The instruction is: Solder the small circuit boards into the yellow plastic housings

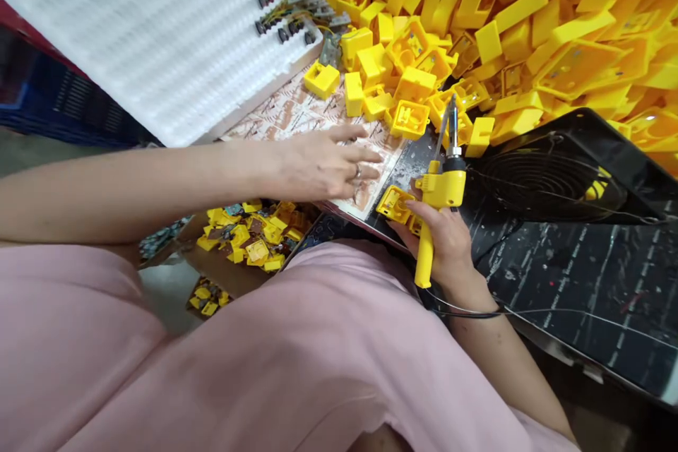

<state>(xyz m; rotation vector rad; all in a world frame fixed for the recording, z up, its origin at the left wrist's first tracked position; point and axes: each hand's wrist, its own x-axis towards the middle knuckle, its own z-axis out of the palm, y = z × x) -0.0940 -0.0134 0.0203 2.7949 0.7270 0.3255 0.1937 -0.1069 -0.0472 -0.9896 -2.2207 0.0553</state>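
Head view: right grip full with tool and housing, left grip free

The right grip [450, 240] is closed around the yellow handle of a soldering gun [443, 189], whose metal tip points up and away from the body. The same grip also holds a small open yellow housing [395, 205] at its fingertips, on the side toward the other hand. The left grip [318, 164] is released: its fingers are spread over a patterned sheet [278, 116], and nothing is plainly held. Whether it touches the sheet I cannot tell.

Beyond both grips, a heap of loose housings [508, 35] covers the far part of the desk [572, 282]. A white foam tray [159, 35] lies beyond the left forearm, with wired components [296, 14] at its near corner. To the right of the right grip is a black fan [572, 169]; below the left grip, a carton [225, 272] holds more yellow pieces.

The step in hand looks like handling a housing between soldering touches, since the tip is turned away from it. The next move seems to call for the left grip to steady a part while the right frees or turns the tool, keeping the tip clear of the fingers.
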